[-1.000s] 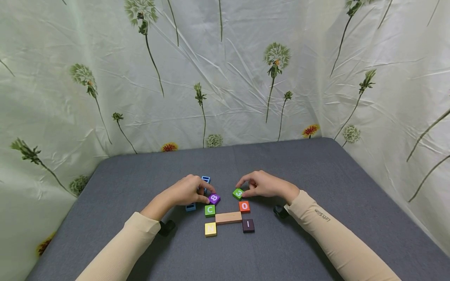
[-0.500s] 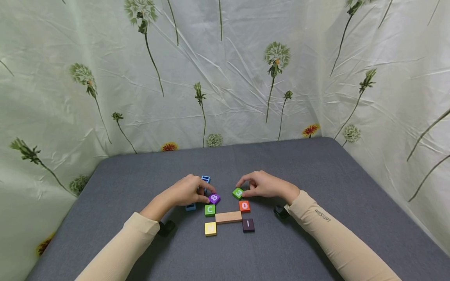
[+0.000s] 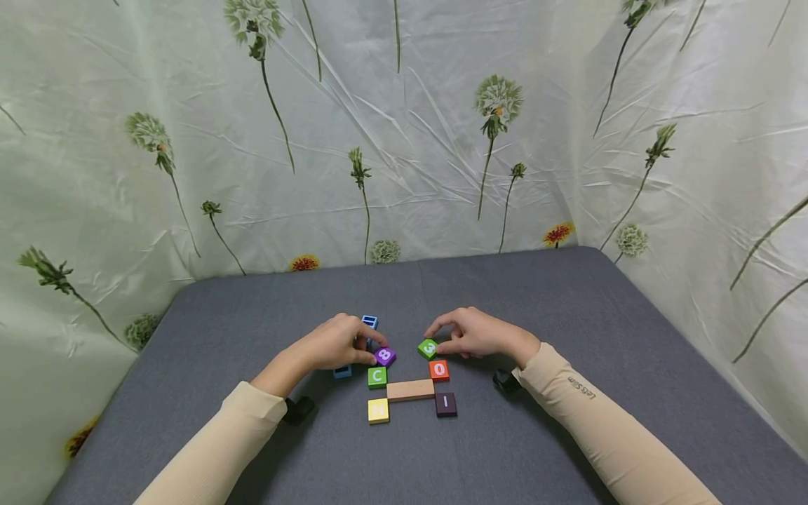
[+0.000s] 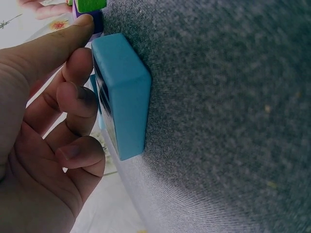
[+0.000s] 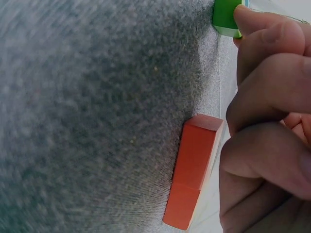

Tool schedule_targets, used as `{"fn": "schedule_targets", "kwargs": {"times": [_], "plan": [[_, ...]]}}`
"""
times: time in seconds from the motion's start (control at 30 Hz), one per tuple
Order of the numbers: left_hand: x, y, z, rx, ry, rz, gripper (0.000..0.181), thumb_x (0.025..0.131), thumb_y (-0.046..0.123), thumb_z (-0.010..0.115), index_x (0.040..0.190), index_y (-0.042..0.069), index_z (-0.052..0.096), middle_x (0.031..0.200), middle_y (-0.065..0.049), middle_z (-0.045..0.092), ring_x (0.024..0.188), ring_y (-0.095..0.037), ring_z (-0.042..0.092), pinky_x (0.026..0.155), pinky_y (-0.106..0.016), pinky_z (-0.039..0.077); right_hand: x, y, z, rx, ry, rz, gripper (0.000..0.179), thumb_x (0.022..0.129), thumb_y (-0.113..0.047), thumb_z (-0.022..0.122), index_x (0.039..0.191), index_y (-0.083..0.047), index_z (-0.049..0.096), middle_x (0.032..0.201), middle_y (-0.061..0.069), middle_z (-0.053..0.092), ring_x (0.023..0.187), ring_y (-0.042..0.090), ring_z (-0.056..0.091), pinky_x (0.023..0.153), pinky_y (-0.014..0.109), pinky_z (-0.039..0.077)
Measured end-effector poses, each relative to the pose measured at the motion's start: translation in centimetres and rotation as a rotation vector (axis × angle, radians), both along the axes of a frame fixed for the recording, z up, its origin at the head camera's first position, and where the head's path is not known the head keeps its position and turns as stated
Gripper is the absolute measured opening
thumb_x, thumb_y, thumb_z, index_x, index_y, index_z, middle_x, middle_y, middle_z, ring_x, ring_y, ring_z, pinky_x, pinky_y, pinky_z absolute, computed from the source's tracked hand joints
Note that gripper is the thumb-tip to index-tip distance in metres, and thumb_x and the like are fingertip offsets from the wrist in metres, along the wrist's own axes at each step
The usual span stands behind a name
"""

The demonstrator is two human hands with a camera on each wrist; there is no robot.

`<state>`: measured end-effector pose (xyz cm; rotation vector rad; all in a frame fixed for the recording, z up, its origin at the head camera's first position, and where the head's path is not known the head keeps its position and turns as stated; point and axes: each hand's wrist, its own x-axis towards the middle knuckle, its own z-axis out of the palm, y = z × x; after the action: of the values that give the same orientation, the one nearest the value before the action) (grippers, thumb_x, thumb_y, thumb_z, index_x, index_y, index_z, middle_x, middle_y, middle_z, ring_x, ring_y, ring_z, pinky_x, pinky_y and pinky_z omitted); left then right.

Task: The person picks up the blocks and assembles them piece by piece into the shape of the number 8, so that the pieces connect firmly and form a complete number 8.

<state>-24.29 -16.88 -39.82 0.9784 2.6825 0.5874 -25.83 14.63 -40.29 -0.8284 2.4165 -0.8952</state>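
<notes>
My left hand [image 3: 341,342] pinches the purple tile block marked 8 [image 3: 384,356] between thumb and forefinger, its other fingers loosely bent. The block lies turned at an angle, just behind the green C block [image 3: 376,378]. Across from it, my right hand [image 3: 473,333] has thumb and index finger at opposite edges of the green block marked 3 [image 3: 427,348]. That one is also turned, behind the orange-red 0 block [image 3: 438,370]. In the left wrist view a blue block [image 4: 126,97] sits by the curled fingers. The right wrist view shows the green block's side [image 5: 226,18] at the fingertips.
A plain wooden bar [image 3: 410,391] lies between the two columns of blocks. In front are a yellow block [image 3: 378,412] and a dark block [image 3: 445,405]. Blue blocks [image 3: 343,372] lie partly under the left hand. The grey cloth-covered table [image 3: 505,449] meets a flowered curtain [image 3: 429,140].
</notes>
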Motion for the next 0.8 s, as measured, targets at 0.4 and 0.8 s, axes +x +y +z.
{"fn": "schedule_targets", "kwargs": {"times": [0.4, 0.8], "plan": [[-0.08, -0.15, -0.28, 0.011, -0.011, 0.004, 0.028, 0.096, 0.018, 0.083, 0.124, 0.02, 0.081, 0.07, 0.01, 0.062, 0.06, -0.002, 0.049, 0.058, -0.022, 0.039, 0.1, 0.02, -0.07, -0.004, -0.023, 0.007, 0.028, 0.104, -0.024, 0.074, 0.131, -0.02, 0.075, 0.054, -0.008, 0.05, 0.045, 0.006, 0.043, 0.048, 0.023, 0.037], [-0.15, -0.18, -0.47, 0.023, -0.007, 0.002, 0.027, 0.096, 0.019, 0.082, 0.123, 0.021, 0.082, 0.069, 0.011, 0.061, 0.059, -0.001, 0.048, 0.056, -0.021, 0.038, 0.04, 0.08, -0.26, -0.015, -0.019, 0.024, 0.028, 0.103, -0.024, 0.074, 0.131, -0.022, 0.076, 0.053, -0.009, 0.048, 0.046, 0.006, 0.041, 0.049, 0.023, 0.035]]}}
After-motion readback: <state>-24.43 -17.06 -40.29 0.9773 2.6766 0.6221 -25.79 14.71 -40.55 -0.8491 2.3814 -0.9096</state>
